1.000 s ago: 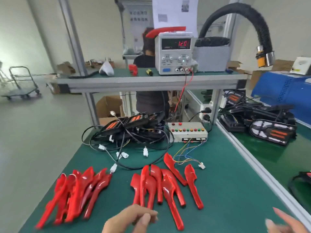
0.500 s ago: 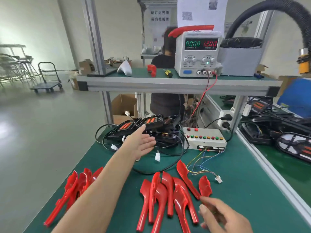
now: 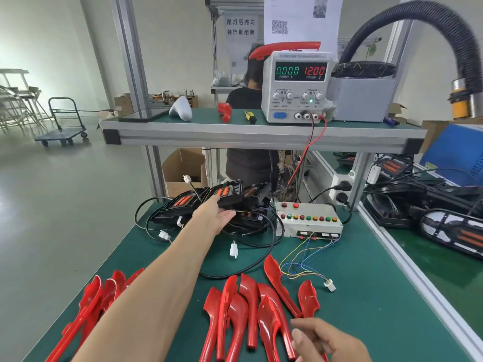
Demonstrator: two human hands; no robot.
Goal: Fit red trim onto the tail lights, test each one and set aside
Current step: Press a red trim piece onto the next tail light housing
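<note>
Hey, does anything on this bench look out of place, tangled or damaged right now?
No visible damage. The tail lights lie heaped at the back of the bench in a tangle of black cables, and one red trim piece rests on top of the power supply, apart from the others on the mat.

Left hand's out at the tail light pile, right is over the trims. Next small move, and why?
Probably curl the left hand around the nearest tail light and lift it clear. Its fingers are straight and holding nothing, reaching that housing, while the right hand hovers at the red trims, so no light is in hand yet.
</note>
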